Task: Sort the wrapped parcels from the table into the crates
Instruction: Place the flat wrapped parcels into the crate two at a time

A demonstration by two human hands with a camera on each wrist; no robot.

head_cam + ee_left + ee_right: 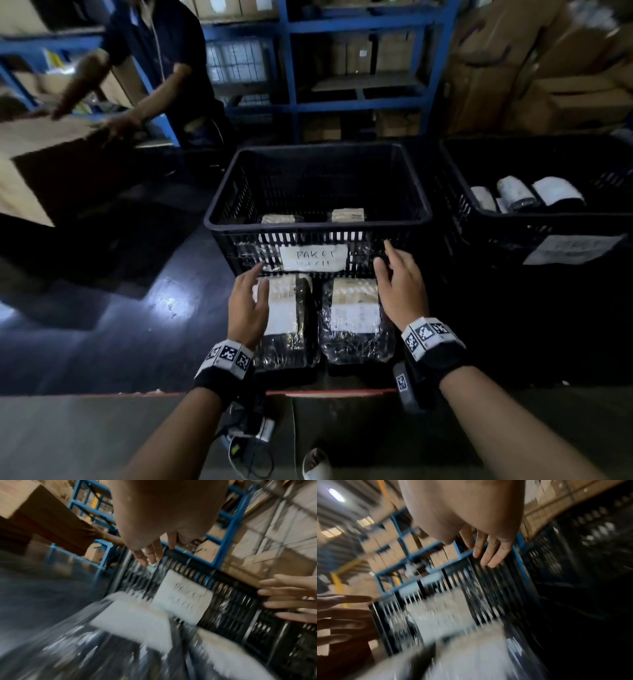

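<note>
Two parcels wrapped in black plastic film with white labels lie side by side on the dark table, the left parcel (pixel 289 318) and the right parcel (pixel 354 318), just in front of a black slatted crate (pixel 318 219) labelled "PAKET". Two more parcels lie inside that crate. My left hand (pixel 248 301) hovers over the left edge of the left parcel with fingers straight and spread. On the other side, my right hand (pixel 399 284) is at the right edge of the right parcel, fingers extended toward the crate wall. Neither hand holds anything. Both wrist views are blurred by motion.
A second black crate (pixel 534 219) at the right holds several roll-shaped parcels. Another person (pixel 154 68) handles a large cardboard box (pixel 44 164) at the far left. Blue shelving (pixel 356 68) with cartons stands behind. The table's near edge (pixel 329 392) runs below the parcels.
</note>
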